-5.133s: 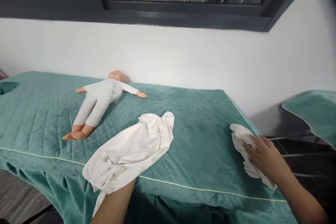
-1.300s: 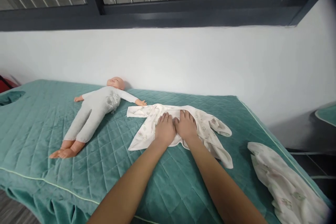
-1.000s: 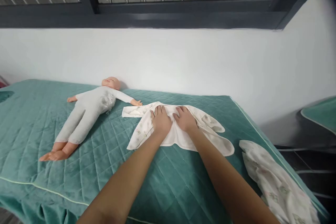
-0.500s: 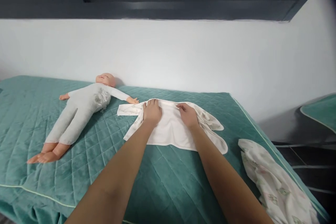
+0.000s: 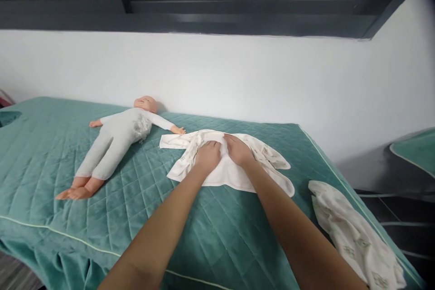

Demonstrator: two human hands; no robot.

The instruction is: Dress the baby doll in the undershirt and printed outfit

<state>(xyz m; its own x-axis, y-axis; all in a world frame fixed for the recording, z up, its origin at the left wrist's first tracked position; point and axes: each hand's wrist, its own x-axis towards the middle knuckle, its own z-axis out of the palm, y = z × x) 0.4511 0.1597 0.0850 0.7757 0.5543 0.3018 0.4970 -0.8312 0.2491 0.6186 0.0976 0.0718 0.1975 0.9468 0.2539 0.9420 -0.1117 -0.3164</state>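
Evidently, both of your hands are down on the white garment [image 5: 229, 178], which lies spread on the green quilted bed [image 5: 217, 240] right beneath your fingers. Your left hand [image 5: 208, 156] rests palm down on its middle, fingers bent over the cloth; you can't tell from this view whether they pinch any of it. Your right hand [image 5: 238, 150] sits just beside it, fingers stretched toward the garment's upper edge; whether those grasp a fold is hidden too. Plain cloth shows between and below your hands, with small-printed parts to either side, and one sleeve [image 5: 171, 141] reaches out to the left.

Near that sleeve's end you have an outstretched arm of the doll [image 5: 117, 138], which lies on its back in a pale suit, head toward the white wall [image 5: 217, 77]. Off to your right, well apart from your fingers, a second printed cloth [image 5: 353, 233] lies bunched near the bed's edge.
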